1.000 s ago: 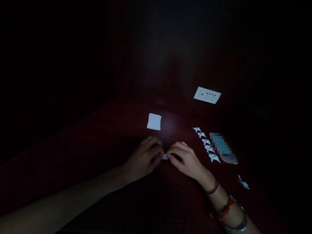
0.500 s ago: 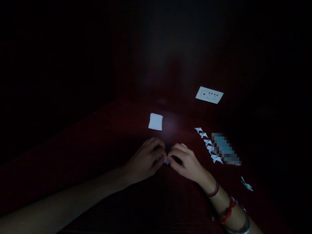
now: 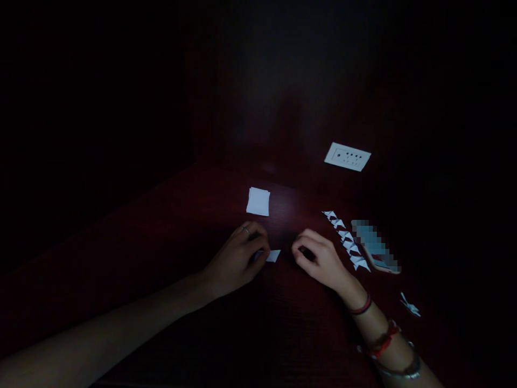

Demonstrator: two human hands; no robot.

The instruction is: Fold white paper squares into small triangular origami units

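My left hand (image 3: pixel 236 258), with a ring on one finger, pinches a small piece of folded white paper (image 3: pixel 273 256) low over the dark red table. The paper's right end sticks out past the fingertips, while the rest is hidden behind them. To the right of it, apart from the paper, my right hand (image 3: pixel 323 261) has its fingers curled and closed, with nothing visible in them. Beyond the hands lies a stack of white paper squares (image 3: pixel 258 202).
Right of my right hand, several folded white paper pieces (image 3: pixel 346 241) form a slanting row beside a blurred-out phone (image 3: pixel 375 248). Another folded paper piece (image 3: pixel 411 307) lies nearer on the right. A white socket plate (image 3: pixel 347 157) is on the back wall. The surroundings are very dark.
My right hand has let go of the paper and moved to the right. My left hand has shifted slightly left, keeping the paper, and more of its right end shows.
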